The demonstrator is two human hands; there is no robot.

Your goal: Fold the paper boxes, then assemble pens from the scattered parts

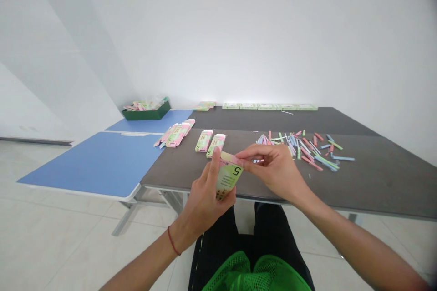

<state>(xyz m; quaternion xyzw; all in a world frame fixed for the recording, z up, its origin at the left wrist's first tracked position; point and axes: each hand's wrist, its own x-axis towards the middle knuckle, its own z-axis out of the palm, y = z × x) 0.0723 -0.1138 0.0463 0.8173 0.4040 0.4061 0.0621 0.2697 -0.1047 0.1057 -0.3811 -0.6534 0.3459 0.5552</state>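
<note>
My left hand (206, 198) is wrapped round a small pale green and pink carton (228, 175) with a "5" on its face, held tilted above the table's front edge. At the carton's upper end, the thumb and fingertips of my right hand (273, 166) pinch together at its edge or flap; the exact contact is too small to make out. Just beyond lie two similar cartons (204, 140) on the dark table. To the right of my right hand spreads a loose pile of pink, green, blue and white sticks (309, 150).
Several flat cartons (177, 135) overlap where the dark table (368, 182) meets a blue one (92, 163). A green tray (146, 113) of cartons stands at the back left. Along the wall lie a row of cartons (257, 106) and a small stack (205, 106).
</note>
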